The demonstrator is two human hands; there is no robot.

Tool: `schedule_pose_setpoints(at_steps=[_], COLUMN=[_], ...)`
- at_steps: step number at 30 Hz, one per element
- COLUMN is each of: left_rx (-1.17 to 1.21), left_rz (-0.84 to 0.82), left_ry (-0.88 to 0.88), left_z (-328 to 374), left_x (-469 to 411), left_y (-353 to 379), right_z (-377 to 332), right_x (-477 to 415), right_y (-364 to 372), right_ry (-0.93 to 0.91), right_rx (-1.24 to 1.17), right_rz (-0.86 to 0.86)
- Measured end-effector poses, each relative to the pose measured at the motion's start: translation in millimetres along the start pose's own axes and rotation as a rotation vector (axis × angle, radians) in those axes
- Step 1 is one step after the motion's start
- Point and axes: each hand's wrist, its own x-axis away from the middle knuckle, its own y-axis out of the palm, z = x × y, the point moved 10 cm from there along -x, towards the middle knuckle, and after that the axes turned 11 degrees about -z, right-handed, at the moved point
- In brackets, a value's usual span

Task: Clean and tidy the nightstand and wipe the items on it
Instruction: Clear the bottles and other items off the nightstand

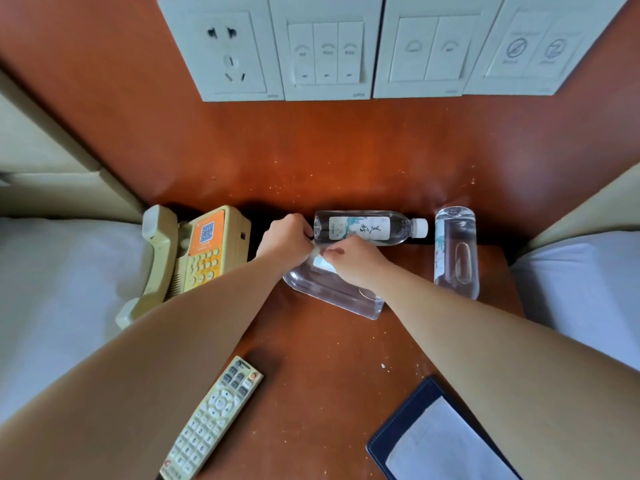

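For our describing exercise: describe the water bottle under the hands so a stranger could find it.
On the wooden nightstand, right of the beige telephone, lies a clear bottle. Unlike the wall-side bottle and the right-hand bottle, it sits slanted, left hand and right hand holding its far end.

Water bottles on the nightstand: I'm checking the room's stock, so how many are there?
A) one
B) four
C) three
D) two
C: the back water bottle lies along the wall, the middle water bottle lies under the left hand and right hand, and the right water bottle is near the right edge.
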Motion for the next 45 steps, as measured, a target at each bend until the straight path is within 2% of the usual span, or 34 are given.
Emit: schedule_pose_setpoints(at_steps=[8, 14, 22, 34, 40, 45], left_rx=[0.085, 0.169, 0.405, 0.449, 0.420, 0.546], left_rz=[0.019, 0.010, -0.063, -0.051, -0.155, -0.312], left_ry=[-0.044, -0.028, 0.006, 0.105, 0.116, 0.114], left_z=[-1.5, -0.2, -7.9, 23.5, 52.2, 69.5], left_x=[15.0, 20.0, 25.1, 70.9, 124.8, 191.7], left_y=[-3.7, -3.2, -11.0, -19.0, 21.8, 75.4], right_z=[-7.0, 12.7, 13.2, -8.5, 19.1, 55.3], right_x=[22.0, 20.1, 18.1, 70.8, 132.4, 206.8], right_y=[-9.6, -15.3, -6.2, -38.5, -34.6, -14.6], right_ry=[-0.054, 0.003, -0.015, -0.149, -0.097, -0.070], right_rx=[-0.033, -0.065, -0.176, -0.303, -0.273, -0.309], right_rz=[-0.003, 0.168, 0.126, 0.231, 0.288, 0.312])
